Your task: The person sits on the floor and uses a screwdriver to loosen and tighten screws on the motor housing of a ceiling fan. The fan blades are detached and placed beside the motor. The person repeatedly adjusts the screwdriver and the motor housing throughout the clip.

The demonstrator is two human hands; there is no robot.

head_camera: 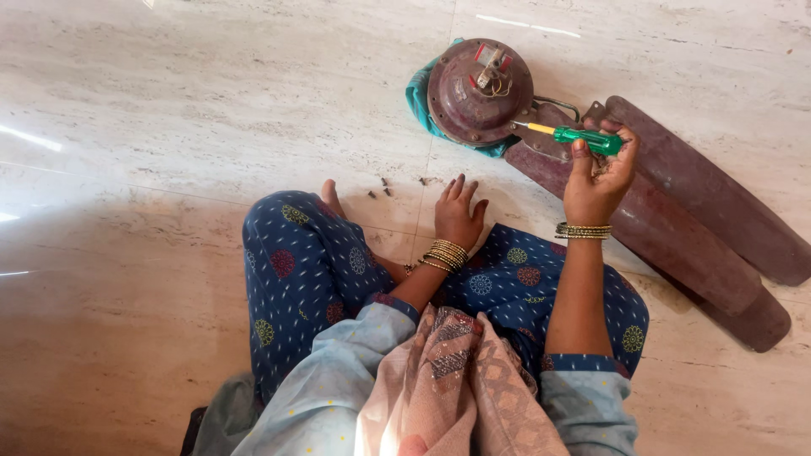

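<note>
The marble floor (211, 110) fills the view, pale and glossy, with a person sitting cross-legged on it at 6 o'clock in blue patterned trousers (304, 270). Three long brown fan blades (701, 211) lie overlapping on the floor at 3 o'clock, running from near the centre down toward 4 o'clock. At 12 o'clock, touching the inner ends of the blades, sits the round rusty fan motor (477, 89), its wiring block facing up, resting on a teal cloth (418, 97) that shows at its left edge. The right hand (598, 173) is raised over the blades at 2 o'clock, fingers closed around the green handle of a screwdriver (579, 137); the yellow shaft points toward 9 o'clock, its tip at the blade bracket just beside the motor. The left hand (459, 215) rests near the centre, fingers spread and pressed flat on the floor by the knee, holding nothing. Gold bangles (445, 255) ring both wrists. A few small dark screws (380, 187) lie scattered on the floor at 11 o'clock from the left hand, near a bare toe
</note>
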